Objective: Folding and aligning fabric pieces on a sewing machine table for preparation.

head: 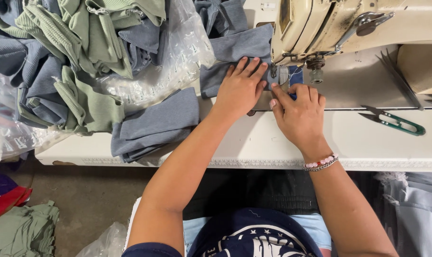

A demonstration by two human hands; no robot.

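A blue-grey ribbed fabric piece is being pressed flat on the sewing machine bed by the left hand, whose fingers are being held extended and close together, palm down on the cloth; nothing is being gripped by it. The fabric is lying under the machine head, its right edge reaching the presser foot. The right hand is being held just beside the left, fingers curled, with the fingertips pinching the cloth edge directly in front of the presser foot. A beaded bracelet is being worn on the right wrist.

A green-handled thread snip is lying on the white table, well apart to the right of the hands. Folded blue-grey pieces are being kept stacked at the left of the table, near the left forearm. Beyond them, a heap of sage-green and blue ribbed garments is resting against clear plastic bagging.
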